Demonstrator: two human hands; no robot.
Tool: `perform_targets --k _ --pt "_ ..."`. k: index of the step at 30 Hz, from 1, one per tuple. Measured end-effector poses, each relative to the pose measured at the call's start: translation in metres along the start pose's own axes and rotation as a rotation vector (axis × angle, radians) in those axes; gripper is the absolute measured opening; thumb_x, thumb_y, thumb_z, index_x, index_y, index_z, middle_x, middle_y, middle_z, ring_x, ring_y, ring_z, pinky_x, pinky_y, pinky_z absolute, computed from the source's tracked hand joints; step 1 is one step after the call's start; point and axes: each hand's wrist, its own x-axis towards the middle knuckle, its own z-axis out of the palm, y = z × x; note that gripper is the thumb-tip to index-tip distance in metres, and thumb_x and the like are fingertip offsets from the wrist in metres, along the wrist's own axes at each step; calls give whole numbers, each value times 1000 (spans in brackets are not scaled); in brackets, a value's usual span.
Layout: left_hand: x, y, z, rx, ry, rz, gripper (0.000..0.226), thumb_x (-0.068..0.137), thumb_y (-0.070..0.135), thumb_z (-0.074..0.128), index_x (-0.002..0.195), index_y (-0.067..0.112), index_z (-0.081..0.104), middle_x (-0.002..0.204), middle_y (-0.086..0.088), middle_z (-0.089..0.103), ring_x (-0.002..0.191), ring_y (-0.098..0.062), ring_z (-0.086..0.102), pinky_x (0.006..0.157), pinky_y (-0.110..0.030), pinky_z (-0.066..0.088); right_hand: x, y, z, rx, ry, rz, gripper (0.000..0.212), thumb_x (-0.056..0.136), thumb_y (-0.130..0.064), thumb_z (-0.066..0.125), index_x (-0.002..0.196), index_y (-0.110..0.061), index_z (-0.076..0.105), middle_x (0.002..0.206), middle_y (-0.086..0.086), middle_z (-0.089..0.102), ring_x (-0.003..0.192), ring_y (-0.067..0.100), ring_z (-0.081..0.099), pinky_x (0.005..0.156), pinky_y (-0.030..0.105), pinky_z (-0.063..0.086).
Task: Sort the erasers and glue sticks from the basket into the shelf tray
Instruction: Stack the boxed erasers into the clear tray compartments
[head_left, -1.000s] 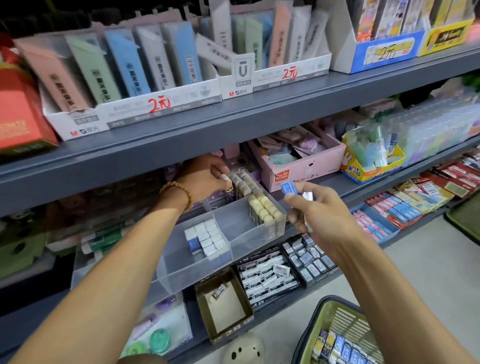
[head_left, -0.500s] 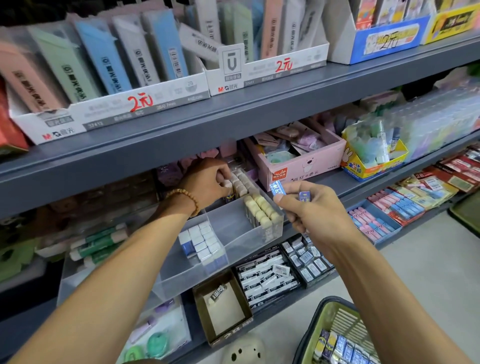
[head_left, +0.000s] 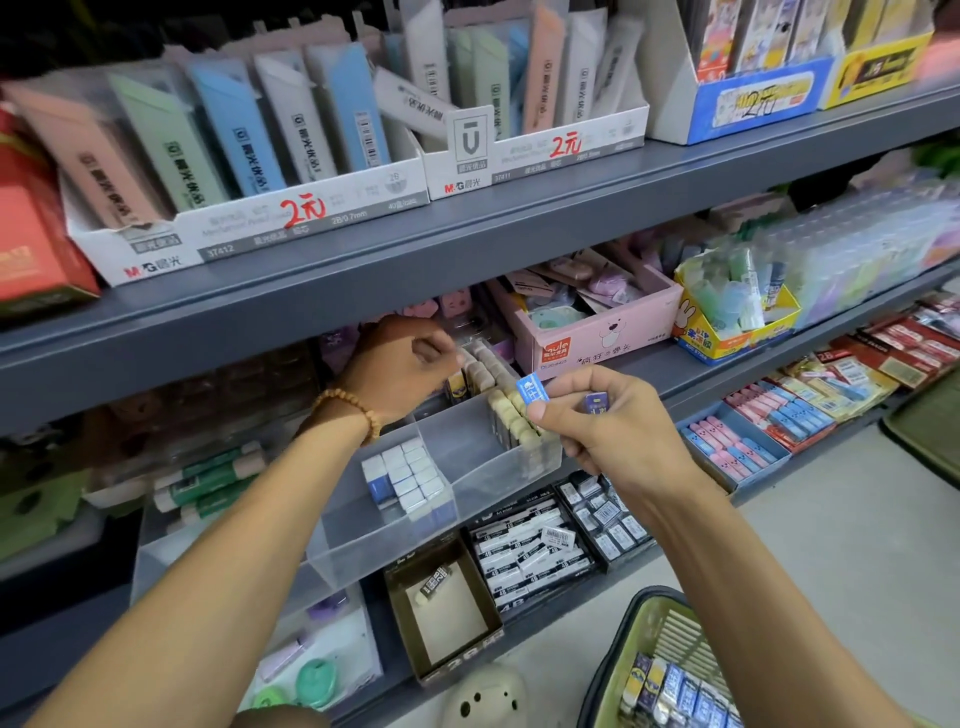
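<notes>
Head view: the right hand (head_left: 602, 431) pinches a blue eraser (head_left: 532, 388) just over the clear tray (head_left: 384, 535). The left hand (head_left: 402, 364) curls on something at the tray's back; I cannot tell what. Some erasers are in; many wait in the basket (head_left: 618, 639).

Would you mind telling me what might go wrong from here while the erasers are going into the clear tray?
1. The right hand pinches a blue eraser by one end and holds a second, darker one; either may slip and fall.
2. The clear tray juts past the shelf edge, and the left hand works at its back; a push might tip it.
</notes>
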Motion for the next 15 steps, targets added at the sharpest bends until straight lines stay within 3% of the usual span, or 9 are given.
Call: perform_targets --k 3,7,10,12,15 --pt "-26 29 2 -326 -168 -71 9 89 20 68 80 20 69 78 -5 73 61 -14 66 55 -25 51 -7 -3 5 -4 -11 -10 21 78 2 79 86 -6 62 59 1 63 39 5 43 37 13 33" --pt "-47 46 3 -457 -393 -9 7 89 5 64 92 8 70 77 -11 71 63 -18 64 56 -20 54 -18 -9 8 8 -56 -22 22 80 2 77 87 -7 58 57 -2 68 40 5 43 38 14 32" --pt "-53 46 -2 -539 -333 -29 8 88 -1 63 93 -1 69 74 -14 71 62 -17 65 61 -21 57 -25 -10 10 41 -25 -15 15 85 -1 73 88 -9 61 57 -1 63 43 7 43 39 18 30" --pt "-56 44 -11 -533 -248 -60 5 87 -1 66 90 0 69 74 -13 71 60 -16 67 58 -19 58 -28 -9 10 117 16 36 7 94 -3 57 94 -8 61 61 4 57 46 9 40 41 21 29" --pt "-64 35 -29 -456 -180 -109 5 86 1 68 85 6 69 72 -10 71 58 -14 68 57 -18 57 -32 -7 13 234 3 154 31 93 4 34 108 -6 59 68 9 55 52 14 39 47 25 30"
